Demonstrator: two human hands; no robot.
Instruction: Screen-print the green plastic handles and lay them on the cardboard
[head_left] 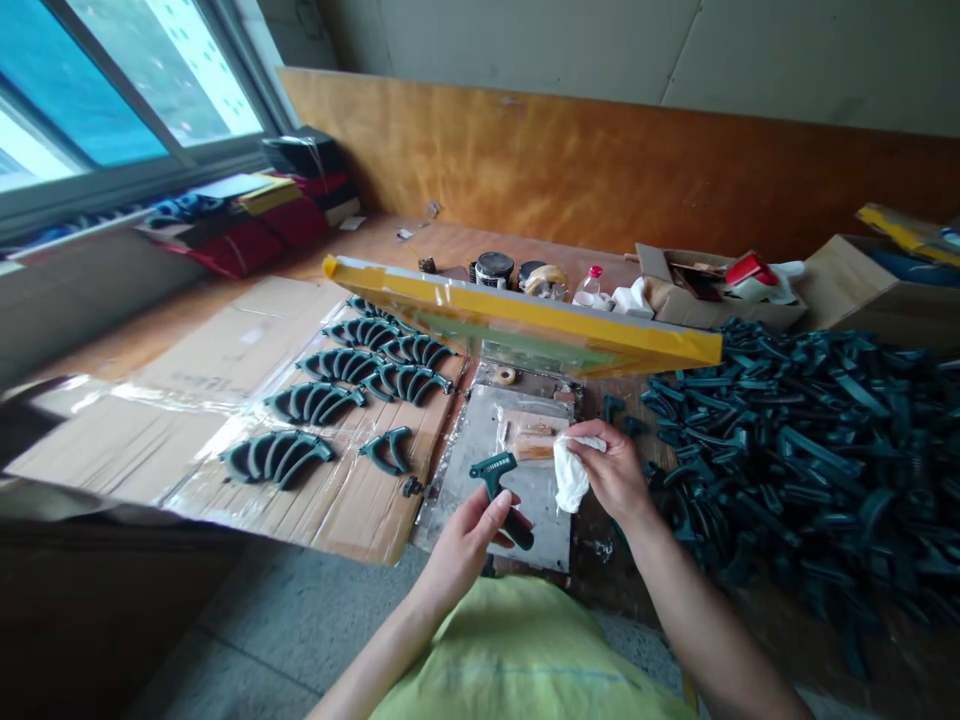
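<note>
Now, left hand closed on a green clip, right hand pinching a white rag, big clip pile at three o'clock.

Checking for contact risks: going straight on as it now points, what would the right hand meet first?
The right hand would probably meet the yellow-taped frame first; depth is unclear, so the metal plate below might come sooner.

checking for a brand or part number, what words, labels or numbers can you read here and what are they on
No words, brands or numbers can be read. The pale patch on the cardboard may be a label, but it is too blurred to read. The teal plastic part in the left hand shows no readable marking.
</note>
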